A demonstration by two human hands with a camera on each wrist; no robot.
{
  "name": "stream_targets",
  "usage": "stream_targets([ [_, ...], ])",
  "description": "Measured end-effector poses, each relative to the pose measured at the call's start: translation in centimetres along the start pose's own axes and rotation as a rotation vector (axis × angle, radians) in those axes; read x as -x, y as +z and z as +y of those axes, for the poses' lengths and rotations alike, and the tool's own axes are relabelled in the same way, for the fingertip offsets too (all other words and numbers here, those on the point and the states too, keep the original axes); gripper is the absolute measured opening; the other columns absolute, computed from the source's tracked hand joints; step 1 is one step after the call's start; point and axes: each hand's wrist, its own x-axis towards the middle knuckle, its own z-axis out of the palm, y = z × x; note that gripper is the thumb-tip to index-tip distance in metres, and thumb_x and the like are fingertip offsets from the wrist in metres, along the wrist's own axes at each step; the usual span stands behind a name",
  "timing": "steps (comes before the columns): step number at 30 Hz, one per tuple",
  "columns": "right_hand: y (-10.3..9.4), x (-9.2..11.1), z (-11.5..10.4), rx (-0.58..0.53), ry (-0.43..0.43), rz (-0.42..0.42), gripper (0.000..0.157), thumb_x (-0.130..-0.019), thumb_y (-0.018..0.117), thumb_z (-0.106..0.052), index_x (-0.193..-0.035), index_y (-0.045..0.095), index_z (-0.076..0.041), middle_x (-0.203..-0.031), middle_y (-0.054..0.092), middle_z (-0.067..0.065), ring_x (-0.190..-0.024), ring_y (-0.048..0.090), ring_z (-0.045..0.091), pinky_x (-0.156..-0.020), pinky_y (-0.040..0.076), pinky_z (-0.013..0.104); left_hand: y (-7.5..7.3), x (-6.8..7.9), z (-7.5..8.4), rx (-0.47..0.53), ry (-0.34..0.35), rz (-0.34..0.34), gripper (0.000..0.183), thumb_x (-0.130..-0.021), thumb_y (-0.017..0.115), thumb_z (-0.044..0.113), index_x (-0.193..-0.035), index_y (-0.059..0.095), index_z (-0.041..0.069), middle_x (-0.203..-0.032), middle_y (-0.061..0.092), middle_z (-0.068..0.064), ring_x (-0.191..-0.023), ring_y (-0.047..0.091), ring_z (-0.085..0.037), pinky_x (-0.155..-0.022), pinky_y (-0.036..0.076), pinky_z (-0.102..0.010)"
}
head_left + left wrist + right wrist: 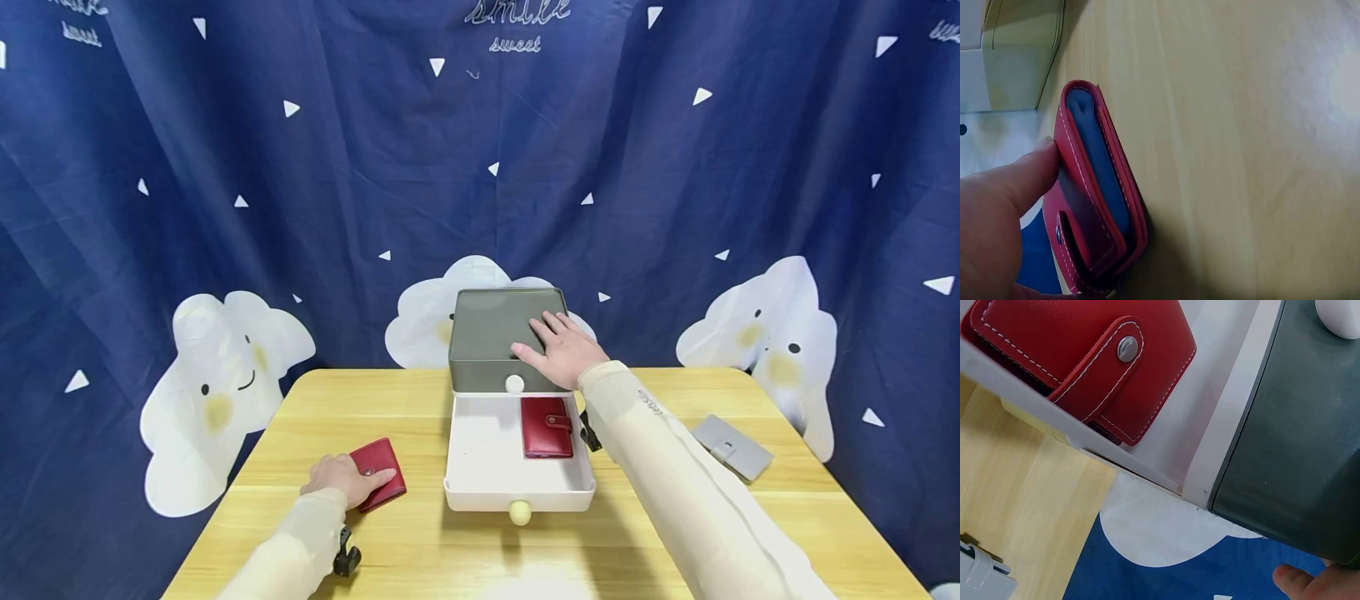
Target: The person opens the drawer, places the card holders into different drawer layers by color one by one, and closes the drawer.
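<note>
Your left hand [341,477] grasps a red wallet [380,455], thumb laid over its smooth, leather-like cover while the other fingers are mostly hidden at its left side. That wallet is at the table [360,400], between the left edge and the drawer; your left wrist view shows its rounded fold, pale stitching, snapped strap and a soft bluish layer between the covers.

Your right hand [566,350] grips nothing: its fingers lie spread on the flat, rimmed top of the grey-green box [487,325], by the right edge. The box has rounded corners, a matte skin and a round white knob [514,384] on its front.

Below, the white drawer [480,450] stands pulled out, smooth-walled, with a pale yellow ball knob [520,512] at the middle of its front edge. A second red wallet [546,425], glossy and white-stitched with a shiny metal snap, lies along the drawer's right wall towards the back corner.

Near the table's right edge lies a grey wallet [733,448], flat and strapped, on the pale wood grain.
</note>
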Motion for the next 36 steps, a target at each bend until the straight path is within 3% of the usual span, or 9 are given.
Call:
stream_targets([
  [7,0.2,-0.2,0.3,-0.001,0.008,-0.007,0.092,-0.088,0.018,-0.078,-0.152,0.03,-0.013,-0.157,0.022,0.013,-0.146,0.014,0.03,-0.117,0.009,0.041,0.0,0.2,0.8,0.047,0.051,0.025,0.092,-0.07,0.072,0.068,-0.116,0.056,-0.01,-0.099,0.054,-0.022,-0.094,0.047,-0.038,-0.077,0.045,-0.06],
  [14,0.3,-0.2,0.3,-0.007,0.014,-0.007,0.093,-0.087,0.017,-0.08,-0.152,0.03,-0.014,-0.157,0.022,0.013,-0.146,0.013,0.03,-0.117,0.011,0.042,-0.2,-0.1,1.1,0.106,0.067,0.02,0.07,-0.068,0.08,0.056,-0.096,0.058,-0.004,-0.082,0.057,-0.011,-0.08,0.048,-0.03,-0.069,0.046,-0.043],
  [25,0.3,-0.2,0.3,-0.008,0.007,0.0,0.092,-0.088,0.018,-0.078,-0.152,0.031,-0.013,-0.157,0.023,0.014,-0.146,0.014,0.03,-0.117,0.01,0.04,-0.2,-0.5,1.1,0.133,0.064,0.043,0.07,-0.067,0.082,0.053,-0.095,0.056,-0.005,-0.082,0.056,-0.014,-0.081,0.049,-0.033,-0.068,0.046,-0.043],
  [32,0.6,-0.3,0.4,-0.011,0.002,0.009,0.093,-0.088,0.018,-0.079,-0.151,0.032,-0.012,-0.156,0.024,0.014,-0.145,0.015,0.031,-0.117,0.009,0.04,-0.1,-0.9,0.5,0.264,0.147,0.088,0.042,-0.077,0.079,0.035,-0.085,0.06,-0.002,-0.078,0.054,-0.01,-0.069,0.05,-0.024,-0.062,0.043,-0.033],
  [36,0.6,-0.4,0.5,-0.011,0.006,0.011,0.094,-0.087,0.017,-0.08,-0.151,0.032,-0.013,-0.157,0.024,0.014,-0.145,0.015,0.031,-0.117,0.01,0.04,-0.2,-0.8,0.6,0.32,0.156,0.093,0.041,-0.079,0.077,0.03,-0.09,0.059,-0.005,-0.08,0.055,-0.012,-0.07,0.051,-0.024,-0.062,0.044,-0.033],
])
